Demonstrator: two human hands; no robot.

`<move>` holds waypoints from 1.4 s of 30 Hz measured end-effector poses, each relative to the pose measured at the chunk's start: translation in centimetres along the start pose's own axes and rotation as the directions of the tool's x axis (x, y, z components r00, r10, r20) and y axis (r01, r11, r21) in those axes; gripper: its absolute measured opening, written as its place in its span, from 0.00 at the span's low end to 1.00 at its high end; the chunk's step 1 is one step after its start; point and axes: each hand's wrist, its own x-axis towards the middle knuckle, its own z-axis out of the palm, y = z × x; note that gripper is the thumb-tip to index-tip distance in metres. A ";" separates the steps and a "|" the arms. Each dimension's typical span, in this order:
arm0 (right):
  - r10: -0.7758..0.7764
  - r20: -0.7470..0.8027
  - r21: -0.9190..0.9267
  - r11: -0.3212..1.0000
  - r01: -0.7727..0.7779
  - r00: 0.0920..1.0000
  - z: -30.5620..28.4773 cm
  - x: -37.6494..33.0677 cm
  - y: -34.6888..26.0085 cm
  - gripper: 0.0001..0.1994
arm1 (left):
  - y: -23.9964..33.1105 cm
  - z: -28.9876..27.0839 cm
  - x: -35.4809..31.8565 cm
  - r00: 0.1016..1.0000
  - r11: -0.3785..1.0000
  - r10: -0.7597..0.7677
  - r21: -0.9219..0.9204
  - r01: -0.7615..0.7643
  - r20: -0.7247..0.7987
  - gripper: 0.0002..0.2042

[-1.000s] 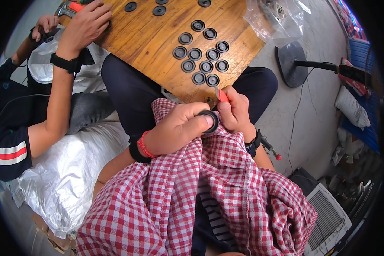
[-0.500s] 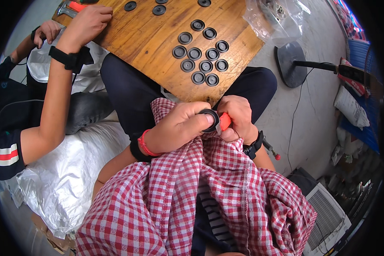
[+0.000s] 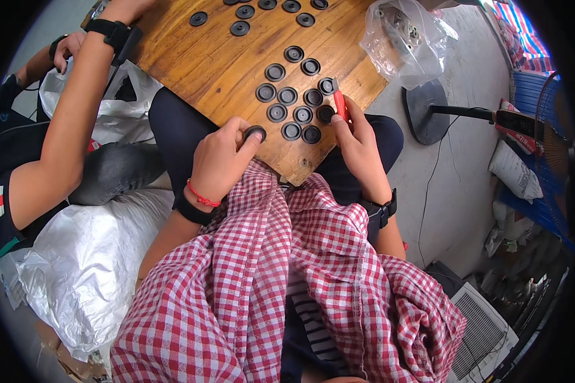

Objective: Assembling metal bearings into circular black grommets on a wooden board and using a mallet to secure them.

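Observation:
My left hand (image 3: 221,161) grips a small black round disc (image 3: 254,133) between thumb and fingers, resting it on the wooden board (image 3: 217,60) near the board's front edge. My right hand (image 3: 356,142) holds a red-handled tool (image 3: 340,104), its tip at a cluster of several black discs (image 3: 295,101) lying on the board. More black discs (image 3: 262,9) lie at the far end of the board. A red cord circles my left wrist and a dark watch my right. A red-and-white checked cloth (image 3: 287,281) covers my lap.
Another person sits at my left, one arm (image 3: 70,121) with a black watch stretched to the board's far corner. A clear bag of small parts (image 3: 406,38) lies at the board's right. A fan base (image 3: 428,115) and cable are on the floor; a silver sack (image 3: 76,268) is at lower left.
Both my hands moved from my lap up onto the board. The left carried the black disc there; the right brought the red tool to the disc cluster. The other person's arm reached farther.

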 end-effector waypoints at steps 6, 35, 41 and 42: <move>-0.261 -0.059 -0.489 0.849 0.200 0.964 -2.3 10.4 -0.4 0.24 | 0.1 0.2 4.9 0.999 0.956 0.029 0.291 -0.034 0.021 0.15; -0.149 -0.818 0.087 0.923 0.375 0.556 -22.7 7.4 -11.7 0.18 | 17.2 3.2 4.3 0.887 0.799 0.297 -0.601 -0.028 0.354 0.33; -0.052 -0.711 0.244 0.917 0.316 0.701 -21.4 8.8 -11.3 0.19 | 23.4 6.5 9.9 0.922 0.699 0.057 -0.674 0.237 0.383 0.43; -0.065 -0.679 0.239 0.922 0.304 0.731 -21.4 8.8 -11.4 0.19 | 22.9 7.2 10.5 0.937 0.754 0.083 -0.637 0.163 0.339 0.44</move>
